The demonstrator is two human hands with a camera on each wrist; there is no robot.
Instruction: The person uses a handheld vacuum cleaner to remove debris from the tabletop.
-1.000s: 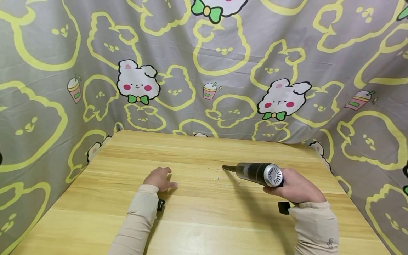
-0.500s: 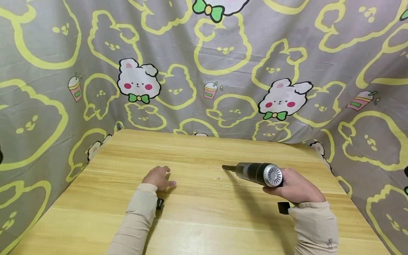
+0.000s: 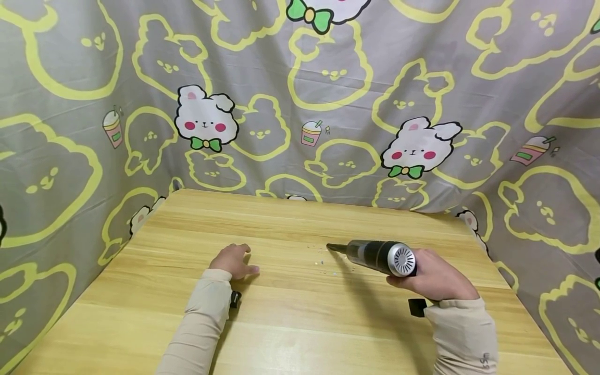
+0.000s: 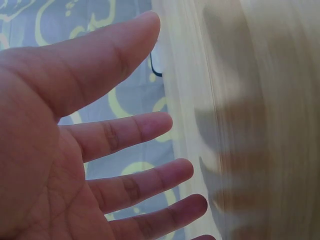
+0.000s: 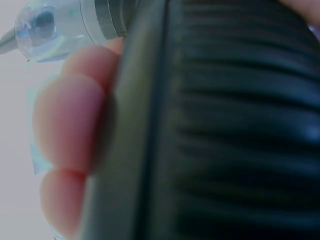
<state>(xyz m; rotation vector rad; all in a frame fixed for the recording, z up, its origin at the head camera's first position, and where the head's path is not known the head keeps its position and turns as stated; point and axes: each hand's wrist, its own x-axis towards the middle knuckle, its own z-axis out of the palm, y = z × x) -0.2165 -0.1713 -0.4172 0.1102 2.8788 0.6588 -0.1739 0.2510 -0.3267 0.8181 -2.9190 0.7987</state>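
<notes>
My right hand grips the handle of a black handheld vacuum cleaner with a silver vented end and a clear dust chamber. Its narrow nozzle points left and down, the tip close over the table beside several tiny coloured crumbs. In the right wrist view, fingers wrap the ribbed dark handle, and the clear dust chamber shows at upper left. My left hand holds nothing, over the table left of the crumbs. The left wrist view shows its fingers spread and nearly straight, the thumb apart.
A light wooden table spreads beneath both hands. Grey curtains with cartoon bears and bunnies hang along its back and both sides. A small black device is at the right wrist, another at the left.
The left hand has shifted very slightly to the left. The vacuum cleaner and right hand stay nearly still, and the crumbs look much the same.
</notes>
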